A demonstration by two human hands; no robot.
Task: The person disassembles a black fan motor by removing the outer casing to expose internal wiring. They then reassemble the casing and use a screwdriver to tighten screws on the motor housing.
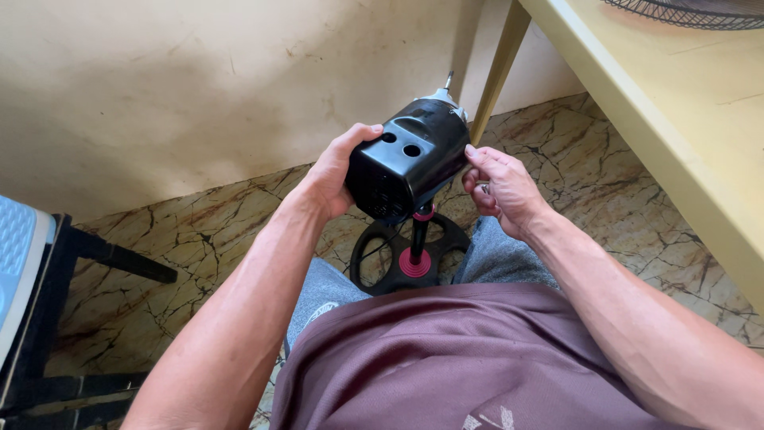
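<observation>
Head view: left hand [338,171] cups the black fan motor housing [407,163] atop its stand above the floor; right hand [501,189], fingers curled, pinches its side edge; housing looks rigid, smooth, heavyish, best gripped around the casing

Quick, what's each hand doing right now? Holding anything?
Left hand: closed around the side of the black fan motor housing, gripping it.
Right hand: fingers curled against the housing's other side; whether it pinches something small cannot be told.
</observation>
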